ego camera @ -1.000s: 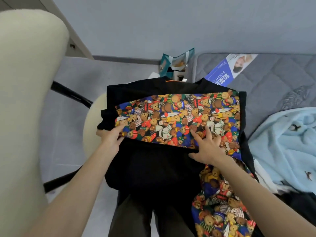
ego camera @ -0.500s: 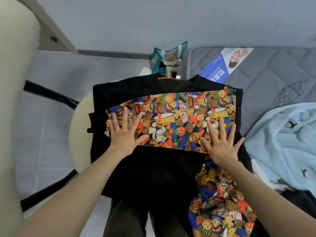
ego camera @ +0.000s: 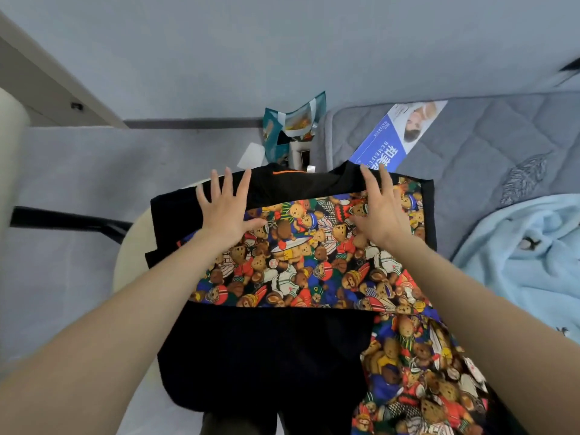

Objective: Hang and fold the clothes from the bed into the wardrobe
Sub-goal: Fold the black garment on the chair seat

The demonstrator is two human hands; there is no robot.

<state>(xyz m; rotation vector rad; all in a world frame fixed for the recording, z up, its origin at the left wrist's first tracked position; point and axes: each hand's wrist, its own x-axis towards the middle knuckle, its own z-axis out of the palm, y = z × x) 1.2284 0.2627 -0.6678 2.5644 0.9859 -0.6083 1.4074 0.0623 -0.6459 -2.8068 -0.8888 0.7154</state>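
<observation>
seat (ego camera: 131,246) mostly hidden under shirt (ego camera: 298,271)

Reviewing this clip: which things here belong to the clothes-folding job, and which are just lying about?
In the job: black teddy-bear-print shirt, lying under the flat left hand and right hand; cream stool beneath it; light blue fleece at right, possibly next.

Lying about: teal bag beside the grey mattress; blue leaflet on that mattress.

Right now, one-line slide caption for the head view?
Left hand and right hand press a black bear-print shirt on a cream round stool beside a grey quilted mattress.
</observation>
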